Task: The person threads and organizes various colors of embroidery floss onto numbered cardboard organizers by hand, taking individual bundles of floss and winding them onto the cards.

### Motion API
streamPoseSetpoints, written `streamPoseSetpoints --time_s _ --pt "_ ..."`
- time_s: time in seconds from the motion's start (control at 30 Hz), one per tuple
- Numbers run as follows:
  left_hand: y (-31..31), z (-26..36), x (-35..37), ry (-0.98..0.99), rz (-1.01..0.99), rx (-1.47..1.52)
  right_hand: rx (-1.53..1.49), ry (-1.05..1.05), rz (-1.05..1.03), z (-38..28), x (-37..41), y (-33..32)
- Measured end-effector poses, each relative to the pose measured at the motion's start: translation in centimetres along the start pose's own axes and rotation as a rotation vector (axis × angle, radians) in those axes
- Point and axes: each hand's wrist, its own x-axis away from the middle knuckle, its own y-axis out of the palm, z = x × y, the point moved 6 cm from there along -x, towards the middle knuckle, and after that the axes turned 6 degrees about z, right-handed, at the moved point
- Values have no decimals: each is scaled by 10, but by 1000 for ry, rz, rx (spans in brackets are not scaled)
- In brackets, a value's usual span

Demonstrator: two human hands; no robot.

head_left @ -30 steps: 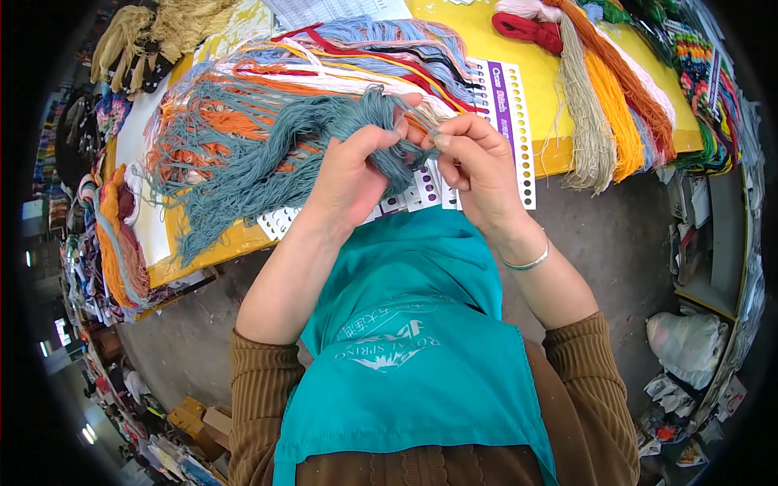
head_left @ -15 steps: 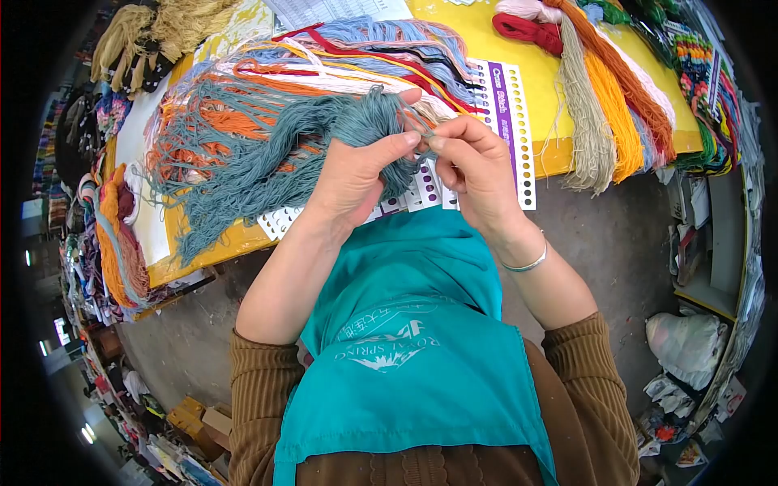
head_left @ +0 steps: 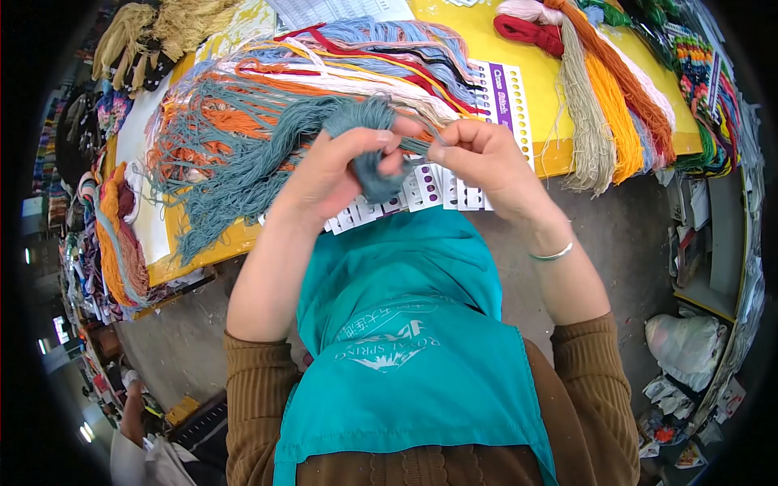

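A thick skein of grey-teal embroidery thread (head_left: 275, 154) lies over the table's near side, its loose ends fanned to the left. My left hand (head_left: 336, 166) is closed around the looped end of that skein, thumb and fingers curled on the loops. To its right, my right hand (head_left: 486, 158) pinches thin strands between thumb and fingertips, stretched out from the skein. White cards with punched holes (head_left: 421, 188) lie under and beside my hands; one has a purple "Cross Stitch" strip (head_left: 502, 97). Orange, white, red and light blue threads (head_left: 356, 61) spread out behind the teal skein.
Beige, yellow and rust skeins (head_left: 587, 121) hang over the right edge of the yellow table (head_left: 454, 24). Orange and maroon skeins (head_left: 117, 243) hang at the left. A stuffed plastic bag (head_left: 687, 348) sits by the shelves at right. Another person's arm (head_left: 132, 413) shows at lower left.
My right hand has drawn away to the right with the strands, widening the gap between my hands. The left hand has shifted slightly left with the looped end. A person has appeared at lower left.
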Motion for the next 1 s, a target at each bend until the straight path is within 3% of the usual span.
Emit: streamPoseSetpoints --time_s 0.03,0.13,0.2,0.27,0.33,0.4,0.47,0.5,0.53,0.57,0.6,0.7,0.8,0.87,0.9,0.93,0.97,1.0 --pt "-4 6 6 -20 -2 -103 253 -48 7 -9 2 -4" --pt "-32 27 19 -80 -90 -83 247 -300 116 -40 2 -37" --pt "-48 63 32 177 -168 316 -324 -435 154 -52 -6 -76" --pt "-95 107 52 371 12 490 -746 -343 233 -78 -4 -108" --pt "-166 148 84 540 438 414 -725 -319 579 -101 11 -156" --pt "-254 191 126 526 293 425 -882 -434 -129 -119 17 -227" --pt "-308 224 167 455 51 468 -633 -428 262 -134 46 -335" --pt "-355 240 195 490 143 456 -530 -524 712 -145 69 -380" --pt "-412 264 232 559 331 428 -360 -494 1191 -153 99 -417" --pt "-457 288 265 626 486 394 -226 -482 1466 -164 130 -440" --pt "-479 306 295 689 593 364 -108 -507 1588 -176 155 -454" --pt "-434 342 316 861 733 217 328 -561 1714 -218 196 -454" --pt "-299 309 228 764 356 175 956 -643 1566 -259 180 -397" --pt "-228 267 157 688 182 216 1518 -839 1199 -264 145 -319" --pt "-188 234 124 642 196 192 1587 -894 969 -249 124 -283" --pt "-151 200 92 509 33 249 1539 -866 755 -225 100 -247" --pt "-114 167 64 410 -15 305 891 -516 786 -177 78 -230" --pt "-92 135 43 399 61 192 848 -542 552 -146 61 -200"
